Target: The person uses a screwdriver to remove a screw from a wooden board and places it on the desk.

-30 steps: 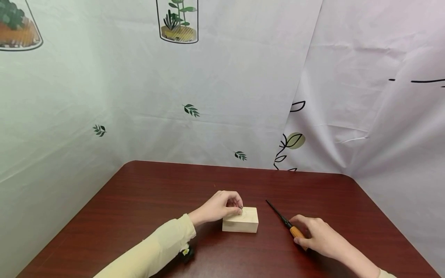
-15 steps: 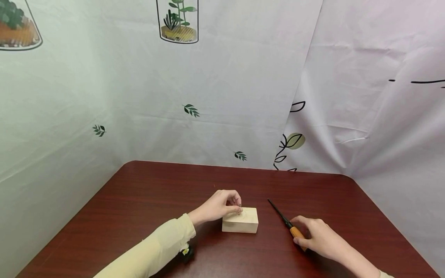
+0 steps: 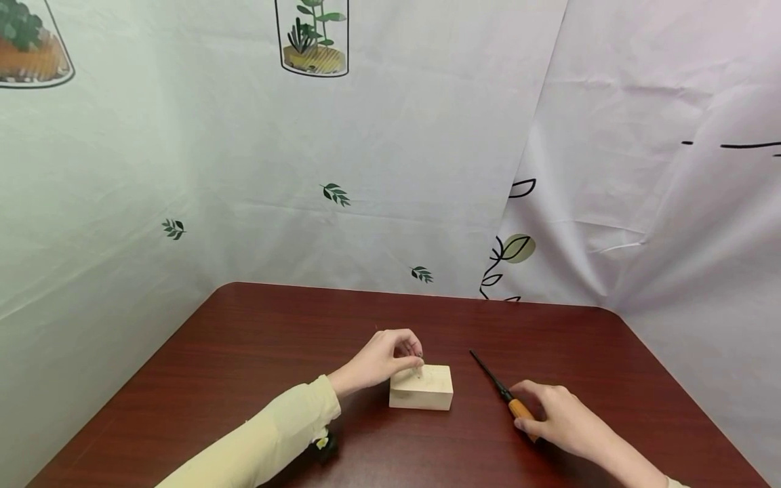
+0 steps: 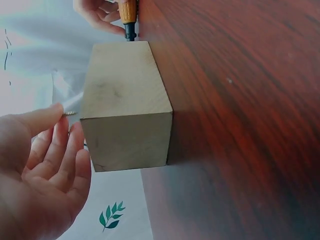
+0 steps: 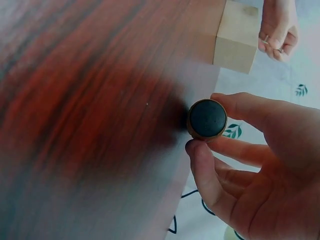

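Note:
My left hand [image 3: 387, 358] is at the top of a pale wooden block [image 3: 422, 393], which lies flat on the table. Between thumb and fingertips it pinches a small screw [image 4: 70, 113], whose threaded end points at the block's top face with a small gap in the left wrist view. Another small metallic bit shows by the curled fingers, too small to make out. To the right of the block, my right hand [image 3: 564, 415] grips a screwdriver [image 3: 521, 409] by its orange handle. Its black shaft points away and to the left; the black handle end [image 5: 208, 118] faces the right wrist camera.
The dark red wooden table [image 3: 293, 318] spreads out on all sides of the block. White curtains [image 3: 390, 156] printed with leaves and jars hang behind and beside it. A dark band with a small flower [image 3: 321, 443] is at the left sleeve.
My left hand has lifted slightly and shifted a little left, away from the block's top. The screwdriver's tip has swung slightly right; my right hand is otherwise nearly still.

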Demonstrator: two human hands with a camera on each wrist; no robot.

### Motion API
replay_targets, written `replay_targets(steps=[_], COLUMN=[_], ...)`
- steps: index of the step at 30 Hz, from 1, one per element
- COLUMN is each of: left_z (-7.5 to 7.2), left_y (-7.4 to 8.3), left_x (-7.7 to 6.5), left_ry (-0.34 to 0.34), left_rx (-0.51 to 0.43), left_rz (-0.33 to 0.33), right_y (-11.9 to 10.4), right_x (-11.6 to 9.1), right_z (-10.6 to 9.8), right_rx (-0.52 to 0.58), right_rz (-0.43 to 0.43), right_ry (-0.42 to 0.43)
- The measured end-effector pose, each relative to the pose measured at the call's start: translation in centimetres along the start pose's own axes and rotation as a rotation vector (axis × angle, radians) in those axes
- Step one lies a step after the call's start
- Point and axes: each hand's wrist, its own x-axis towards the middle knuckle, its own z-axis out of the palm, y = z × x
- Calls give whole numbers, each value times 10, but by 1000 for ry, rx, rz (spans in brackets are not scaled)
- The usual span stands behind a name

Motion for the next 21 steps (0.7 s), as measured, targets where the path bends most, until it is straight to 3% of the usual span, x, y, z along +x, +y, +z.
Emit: replay_targets(steps=[6,21], left_z=[-8,-31], left_y=[0,-8], left_x=[-4,-24], left_ry=[49,75], left_rx=[-20,52], left_rz=[-23,-2], right_y=[-3,-5], right_x=[-1,-1], right_z=[2,2], right_rx=[-18,-77], right_rz=[37,96], right_ry=[13,19])
